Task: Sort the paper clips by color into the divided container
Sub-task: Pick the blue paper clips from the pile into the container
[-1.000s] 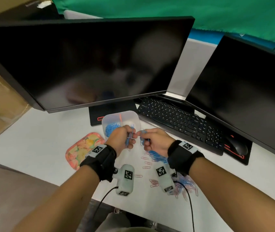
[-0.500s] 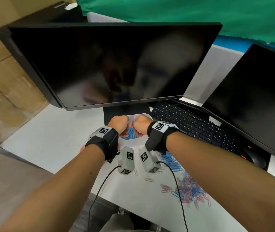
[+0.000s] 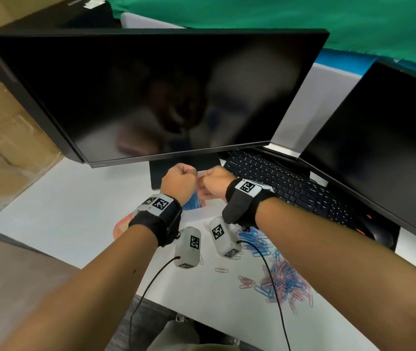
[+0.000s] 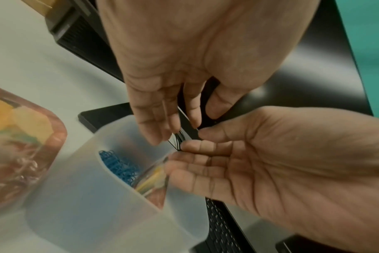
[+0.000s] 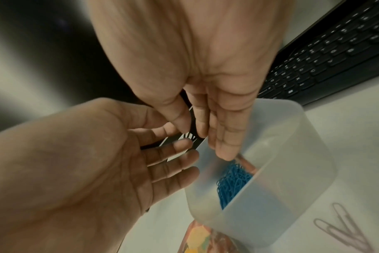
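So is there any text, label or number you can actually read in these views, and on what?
No text is readable.
Keyboard: key legends are too small and blurred.
Wrist bands: black-and-white square code markers only, no words.
Left monitor: screen dark, a mark on its lower bezel is illegible.

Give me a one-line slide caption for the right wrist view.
Both hands meet over the container, blue clips inside, keyboard behind.

Place: an office workstation.
Screens: two dark monitors side by side, the second angled in.
Input gear: a black keyboard and mouse.
Surface: white, strewn with paper clips.
Surroundings: cardboard boxes, green cloth behind.
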The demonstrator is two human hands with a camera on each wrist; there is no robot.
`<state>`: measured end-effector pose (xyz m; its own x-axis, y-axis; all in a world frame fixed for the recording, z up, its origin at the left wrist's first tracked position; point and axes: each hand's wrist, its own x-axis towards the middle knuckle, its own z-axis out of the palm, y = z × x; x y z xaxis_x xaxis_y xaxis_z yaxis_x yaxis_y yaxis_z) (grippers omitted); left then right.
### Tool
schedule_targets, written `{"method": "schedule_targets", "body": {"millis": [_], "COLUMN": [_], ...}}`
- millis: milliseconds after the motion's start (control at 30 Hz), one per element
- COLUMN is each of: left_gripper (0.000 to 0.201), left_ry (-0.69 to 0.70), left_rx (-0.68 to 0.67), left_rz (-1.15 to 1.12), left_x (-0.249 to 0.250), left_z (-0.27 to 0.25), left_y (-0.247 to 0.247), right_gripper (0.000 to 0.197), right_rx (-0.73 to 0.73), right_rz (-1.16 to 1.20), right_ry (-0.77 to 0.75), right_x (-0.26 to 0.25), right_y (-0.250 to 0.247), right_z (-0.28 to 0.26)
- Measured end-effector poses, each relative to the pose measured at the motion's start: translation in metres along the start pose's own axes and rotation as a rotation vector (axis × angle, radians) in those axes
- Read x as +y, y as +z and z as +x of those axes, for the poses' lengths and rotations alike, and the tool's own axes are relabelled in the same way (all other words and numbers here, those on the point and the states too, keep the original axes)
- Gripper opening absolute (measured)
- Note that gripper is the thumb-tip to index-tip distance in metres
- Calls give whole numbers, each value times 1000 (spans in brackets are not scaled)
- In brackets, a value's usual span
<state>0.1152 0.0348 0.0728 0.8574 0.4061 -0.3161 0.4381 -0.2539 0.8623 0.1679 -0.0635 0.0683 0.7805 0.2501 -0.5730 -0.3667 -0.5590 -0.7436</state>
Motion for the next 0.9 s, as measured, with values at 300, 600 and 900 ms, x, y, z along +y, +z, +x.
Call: {"method": "schedule_targets", "body": {"millis": [300,600,900], "left_gripper": [24,60,72], "left_ry": [392,662,661], "left_rx": [-314,-778,-893], "left_rz": [323,1135,1337], "left_x": [-7,-71,-85], "left_z": [-35,-66,-71], "left_y": [63,113,94], "right_gripper": [19,41,74], "right_rx": [209,101,-134], "right_rz": [-42,-750,-1088], "right_ry": [-13,-147,-134], "right_x": [85,204,239], "right_y": [-81,-80,-73], "right_z": [-50,-87,-104]}}
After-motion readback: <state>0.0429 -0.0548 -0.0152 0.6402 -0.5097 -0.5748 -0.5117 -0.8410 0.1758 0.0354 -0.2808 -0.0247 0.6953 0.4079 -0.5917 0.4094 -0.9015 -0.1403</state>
